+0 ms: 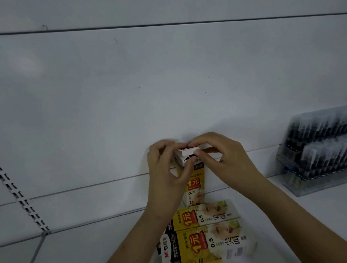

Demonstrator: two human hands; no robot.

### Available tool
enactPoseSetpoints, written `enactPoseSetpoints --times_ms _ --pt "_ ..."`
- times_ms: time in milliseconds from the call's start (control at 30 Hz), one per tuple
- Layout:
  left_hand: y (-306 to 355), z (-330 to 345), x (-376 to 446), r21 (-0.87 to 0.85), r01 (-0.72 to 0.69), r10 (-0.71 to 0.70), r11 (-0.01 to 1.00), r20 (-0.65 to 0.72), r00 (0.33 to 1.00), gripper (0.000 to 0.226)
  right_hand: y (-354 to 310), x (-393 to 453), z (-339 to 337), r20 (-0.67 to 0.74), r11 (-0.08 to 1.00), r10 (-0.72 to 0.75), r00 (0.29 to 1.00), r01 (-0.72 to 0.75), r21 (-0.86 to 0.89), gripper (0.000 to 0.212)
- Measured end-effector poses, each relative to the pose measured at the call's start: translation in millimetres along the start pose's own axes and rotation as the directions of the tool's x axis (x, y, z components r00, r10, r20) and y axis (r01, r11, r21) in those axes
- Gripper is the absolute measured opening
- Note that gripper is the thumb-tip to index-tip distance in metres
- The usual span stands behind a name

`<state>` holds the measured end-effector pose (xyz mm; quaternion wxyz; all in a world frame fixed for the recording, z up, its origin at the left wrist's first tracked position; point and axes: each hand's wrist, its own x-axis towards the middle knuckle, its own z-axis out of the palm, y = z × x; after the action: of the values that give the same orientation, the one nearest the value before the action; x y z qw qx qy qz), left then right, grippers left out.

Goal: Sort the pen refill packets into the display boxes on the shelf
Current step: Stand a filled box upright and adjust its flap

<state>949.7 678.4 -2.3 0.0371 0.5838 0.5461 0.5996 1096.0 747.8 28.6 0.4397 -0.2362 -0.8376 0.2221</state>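
— Where is the refill box?

— The upright box [193, 183] stands on the white shelf [94, 249], close to the back panel [165, 80], long axis vertical, top flap toward the camera. Both hands are at its top — the left hand [167, 168] curls around the upper left side, and the right hand [221, 158] pinches the white flap [187, 151] between thumb and fingers.

— And the others?

— Two flat boxes [206, 229] lie in front of it, side by side, long axes running left to right, printed faces up.

— Room to move?

— Open shelf to the left, up to a slotted rail [19, 195]. On the right, well apart, sits a clear pen display case [324, 151].
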Motion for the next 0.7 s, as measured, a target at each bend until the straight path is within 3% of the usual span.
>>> enactPoseSetpoints --times_ms 267,400,500,700 --pt "-1 -1 -6 -0.130 0.046 -0.048 0.990 -0.014 0.999 0.026 1 -1 2 -0.035 0.999 -0.031 0.999 0.031 -0.009 0.014" --pt "5 -1 -3 -0.117 0.066 -0.070 0.991 -0.030 0.997 0.025 3 -3 0 -0.027 1.000 -0.020 0.999 0.019 -0.023 0.016" --pt "6 3 -3 -0.178 0.151 -0.155 0.972 -0.013 0.988 0.011 6 -7 1 -0.047 1.000 -0.021 0.999 0.021 -0.007 0.017" --pt "19 8 -1 -0.331 0.305 -0.318 0.893 0.018 0.948 0.017 10 -15 1 -0.077 1.000 0.007 0.997 -0.005 0.028 0.024"
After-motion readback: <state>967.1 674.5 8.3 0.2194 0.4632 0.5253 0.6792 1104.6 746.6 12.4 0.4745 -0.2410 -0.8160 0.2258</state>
